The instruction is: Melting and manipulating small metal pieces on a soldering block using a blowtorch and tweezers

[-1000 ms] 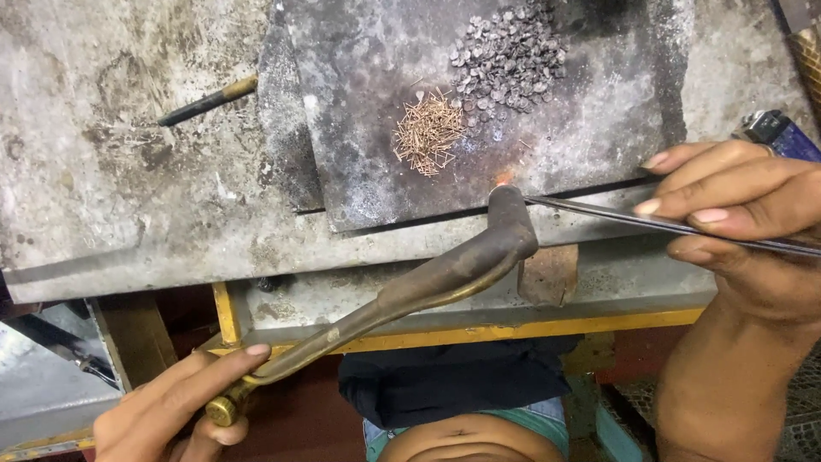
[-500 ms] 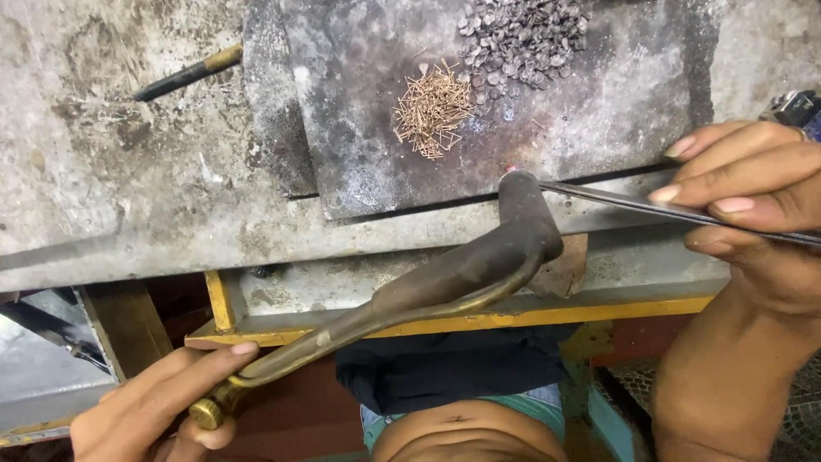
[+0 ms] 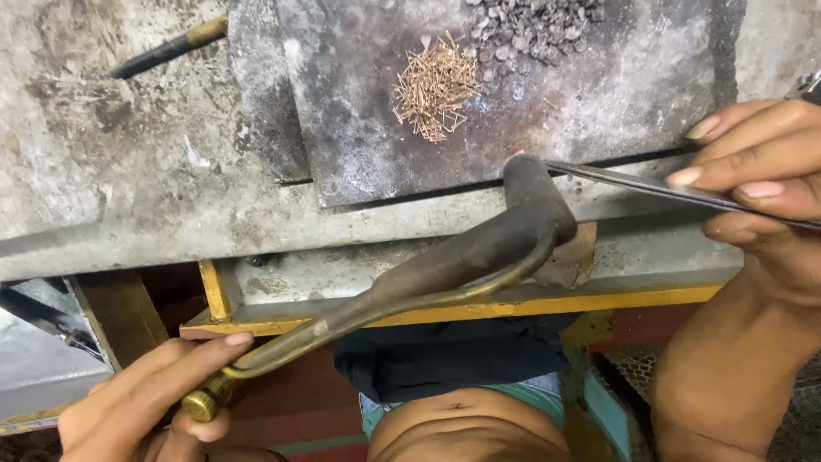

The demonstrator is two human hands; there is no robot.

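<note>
Brass torch (image 3: 445, 274) between both hands.

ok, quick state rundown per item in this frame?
left hand: gripping the torch's brass end
torch: held, bent nozzle aimed at the slab edge
right hand: pinching the tweezers
tweezers: held, tips by the torch nozzle
brass pins: loose heap on the slab
grey bits: loose pile
dark slab: lying flat, sooty

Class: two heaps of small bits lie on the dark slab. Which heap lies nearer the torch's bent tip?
The golden heap of thin wire bits; the grey heap of lumps sits farther up the dark slab from the torch tip.
</note>
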